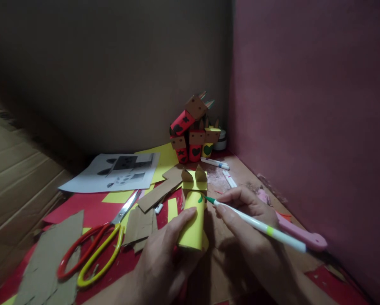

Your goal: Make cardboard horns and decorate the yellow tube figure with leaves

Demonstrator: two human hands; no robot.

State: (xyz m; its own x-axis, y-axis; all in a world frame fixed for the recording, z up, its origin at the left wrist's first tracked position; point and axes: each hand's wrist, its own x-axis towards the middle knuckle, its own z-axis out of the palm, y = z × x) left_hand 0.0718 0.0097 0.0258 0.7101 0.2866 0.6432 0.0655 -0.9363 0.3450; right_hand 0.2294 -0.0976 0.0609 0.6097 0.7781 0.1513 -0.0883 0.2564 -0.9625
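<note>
A yellow paper-tube figure (pixel 190 228) with a boxy head and two brown cardboard ears lies in my left hand (pixel 173 239), whose thumb presses on the tube. Near the top of the tube is a small green mark (pixel 200 198). My right hand (pixel 243 214) pinches a white marker pen (pixel 256 224) with a green tip and a yellow-green band. The tip sits just beside the green mark; whether it touches the paper I cannot tell.
Several finished-looking red and yellow figures (pixel 194 146) are stacked at the back. Scissors (pixel 97 250), cardboard pieces (pixel 53 254) and a printed sheet (pixel 113 171) lie left. White markers (pixel 215 163) and a pink-handled tool (pixel 302 233) lie right, beside a pink wall (pixel 313 106).
</note>
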